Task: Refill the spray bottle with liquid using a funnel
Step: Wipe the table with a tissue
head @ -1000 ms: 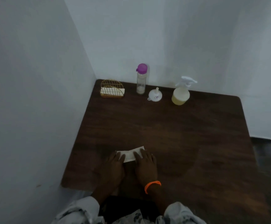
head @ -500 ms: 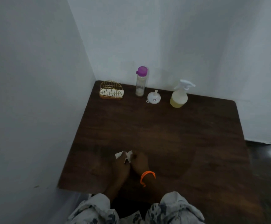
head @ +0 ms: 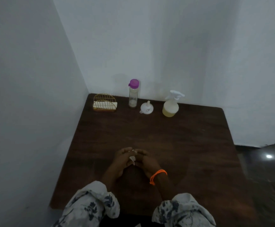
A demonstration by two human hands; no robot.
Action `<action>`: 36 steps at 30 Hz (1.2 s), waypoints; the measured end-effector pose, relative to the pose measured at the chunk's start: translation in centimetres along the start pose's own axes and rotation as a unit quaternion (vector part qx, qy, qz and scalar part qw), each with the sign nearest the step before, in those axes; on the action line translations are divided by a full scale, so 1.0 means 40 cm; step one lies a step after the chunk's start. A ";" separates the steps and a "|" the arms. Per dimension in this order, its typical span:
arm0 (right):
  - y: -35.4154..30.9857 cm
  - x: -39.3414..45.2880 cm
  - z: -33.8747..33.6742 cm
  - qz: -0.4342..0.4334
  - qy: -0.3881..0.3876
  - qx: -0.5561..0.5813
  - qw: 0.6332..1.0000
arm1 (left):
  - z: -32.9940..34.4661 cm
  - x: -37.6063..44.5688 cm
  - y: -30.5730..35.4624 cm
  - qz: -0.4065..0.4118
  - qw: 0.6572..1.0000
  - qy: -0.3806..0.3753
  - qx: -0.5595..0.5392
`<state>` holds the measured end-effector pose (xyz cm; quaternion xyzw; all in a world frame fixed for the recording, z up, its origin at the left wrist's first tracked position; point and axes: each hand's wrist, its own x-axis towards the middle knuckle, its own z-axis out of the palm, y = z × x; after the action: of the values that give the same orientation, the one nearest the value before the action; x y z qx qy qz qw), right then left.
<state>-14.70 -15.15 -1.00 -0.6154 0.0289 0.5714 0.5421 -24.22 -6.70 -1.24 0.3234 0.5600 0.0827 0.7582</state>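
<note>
A white spray bottle [head: 170, 104] with yellowish liquid in its lower part stands at the table's far edge. To its left a white funnel [head: 146, 108] sits mouth down, spout up. Further left stands a clear bottle [head: 133, 93] with a purple cap. Near the front of the table my left hand [head: 122, 160] and my right hand [head: 145, 162] are pressed together, both gripping a crumpled white tissue [head: 132, 158] between them. Most of the tissue is hidden inside the hands.
A gold wire holder [head: 104, 102] with white napkins stands in the far left corner of the dark wooden table [head: 182, 145]. White walls close the left and far sides. Dark floor shows to the right.
The tissue lay flat under both hands a second ago. It has since been gathered up and crumpled between my two hands, which have lifted slightly and closed round it.
</note>
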 end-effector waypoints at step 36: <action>-0.409 -0.301 -1.160 -0.138 0.372 -0.020 0.918 | 1.252 -0.127 -0.133 0.212 0.841 -0.171 0.468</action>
<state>23.04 -47.98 7.04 -0.7924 0.1317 0.2215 0.5529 17.91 -33.25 7.89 0.7597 0.3117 -0.0876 0.5640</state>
